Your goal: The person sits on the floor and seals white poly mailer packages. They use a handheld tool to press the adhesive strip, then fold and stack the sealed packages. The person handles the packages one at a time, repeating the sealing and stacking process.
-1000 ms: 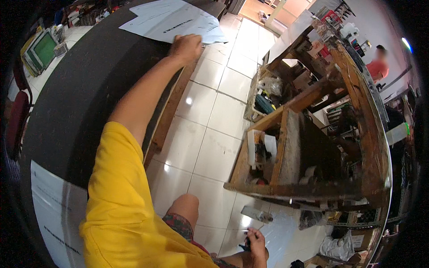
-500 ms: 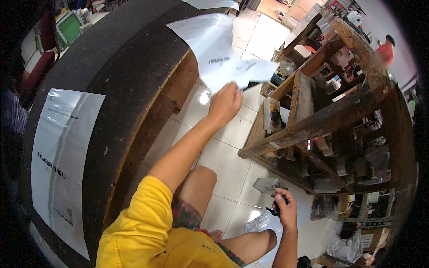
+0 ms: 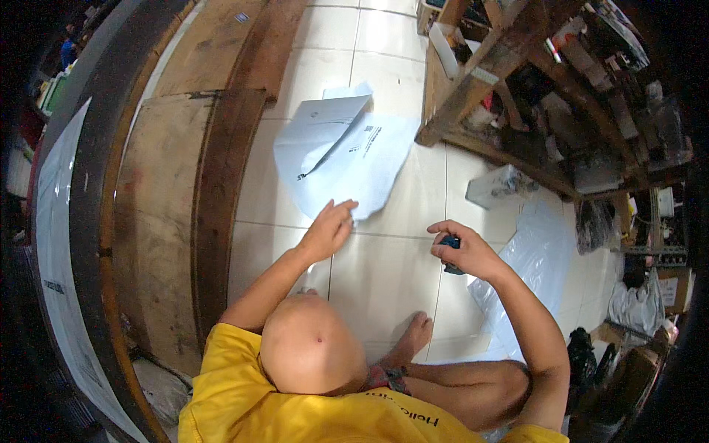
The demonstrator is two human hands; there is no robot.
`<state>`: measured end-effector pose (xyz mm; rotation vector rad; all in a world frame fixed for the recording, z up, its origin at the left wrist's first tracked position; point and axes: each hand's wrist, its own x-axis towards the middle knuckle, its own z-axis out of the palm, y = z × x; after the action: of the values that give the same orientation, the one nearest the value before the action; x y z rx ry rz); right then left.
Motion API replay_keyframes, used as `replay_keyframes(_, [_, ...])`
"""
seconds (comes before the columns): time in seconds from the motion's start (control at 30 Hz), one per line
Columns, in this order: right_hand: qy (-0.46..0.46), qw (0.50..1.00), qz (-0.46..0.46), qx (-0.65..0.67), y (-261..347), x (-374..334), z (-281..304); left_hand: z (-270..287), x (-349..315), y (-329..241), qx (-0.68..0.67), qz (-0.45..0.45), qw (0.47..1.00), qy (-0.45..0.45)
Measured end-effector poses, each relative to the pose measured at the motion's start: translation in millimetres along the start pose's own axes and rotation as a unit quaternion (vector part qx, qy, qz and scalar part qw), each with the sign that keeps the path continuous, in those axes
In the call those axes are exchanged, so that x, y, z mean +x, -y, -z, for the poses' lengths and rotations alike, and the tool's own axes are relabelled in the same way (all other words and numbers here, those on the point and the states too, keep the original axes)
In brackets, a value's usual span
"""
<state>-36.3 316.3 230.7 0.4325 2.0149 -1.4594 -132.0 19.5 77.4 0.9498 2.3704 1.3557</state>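
My left hand (image 3: 329, 230) is at the near edge of a white plastic sheet (image 3: 343, 159), its fingers bent and appearing to pinch that edge. The sheet has dark print and curls over on itself above the tiled floor. To the right, my right hand (image 3: 469, 251) curls round a small dark blue-black object (image 3: 448, 255), with the index finger stretched out over it. Most of this object is hidden by the fingers, so its kind cannot be made out. The two hands are apart.
A black-topped table (image 3: 92, 192) with another printed white sheet (image 3: 59, 258) runs along the left. At the right stands a wooden rack (image 3: 509, 88). A pale block-shaped container (image 3: 502, 186) and clear plastic sheeting (image 3: 528, 266) are on the floor (image 3: 384, 284).
My left hand has come down and nearer from beside the table, bringing the white sheet low over the floor. The right hand still holds the dark object. My view has turned downward.
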Motion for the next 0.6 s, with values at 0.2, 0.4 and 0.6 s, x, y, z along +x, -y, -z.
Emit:
replay_keyframes(0.2, [-0.050, 0.989, 0.012, -0.140, -75.9, 18.1, -21.2, -53.2, -59.8, -2.6, 0.052, -0.064, 0.980, 0.180])
replay_keyframes(0.4, [-0.030, 0.995, -0.014, 0.092, -79.9, 49.9, -49.2, -55.2, -66.7, 9.3, 0.000, -0.018, 0.989, 0.145])
replay_keyframes(0.6, [-0.085, 0.987, 0.000, 0.134, -87.8, 74.6, -75.5, -10.5, -37.5, 45.2, 0.244, 0.073, 0.967, 0.003])
